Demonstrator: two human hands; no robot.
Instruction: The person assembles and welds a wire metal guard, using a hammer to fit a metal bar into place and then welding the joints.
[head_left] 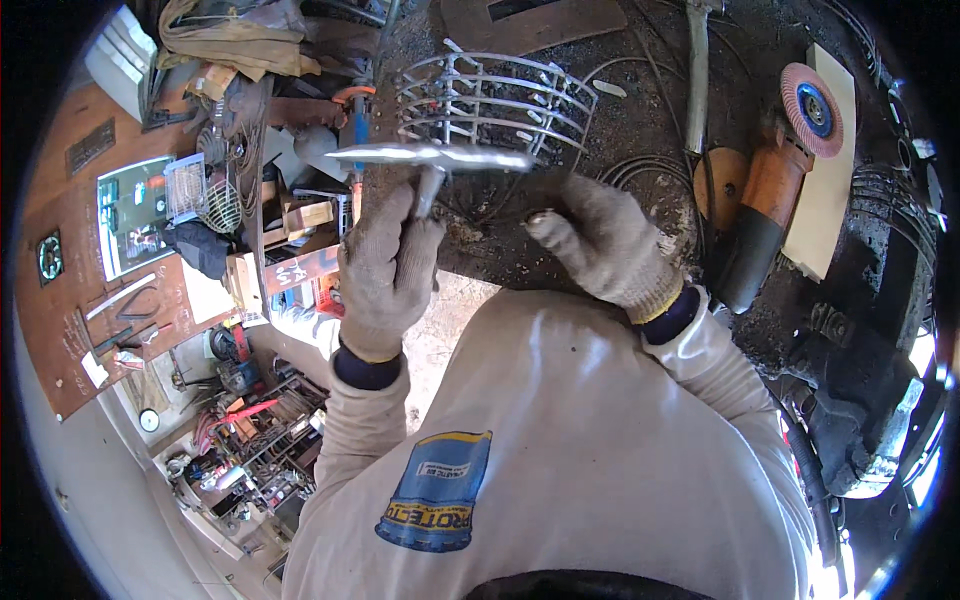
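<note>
My left hand (388, 262), in a worn knit glove, grips the short metal handle of a chipping hammer (432, 157). Its long shiny head lies crosswise above the fingers, with a pointed left end. To the right, my gloved right hand (612, 245) hovers with bent fingers; the thumb stands apart from them, and I see nothing between. It is near the head's right end without touching it. Beyond both hands, a curved grate of welded metal rods (515, 88) rests on the dark, dirty workbench (520, 235).
An orange and black angle grinder (768, 190) with a pinkish flap disc lies at the right, over a pale board (832, 175). A metal pipe (698, 85) and loose cables (640, 172) are near it. At left are a brown tool board (75, 330) and a cluttered tool cart (275, 430).
</note>
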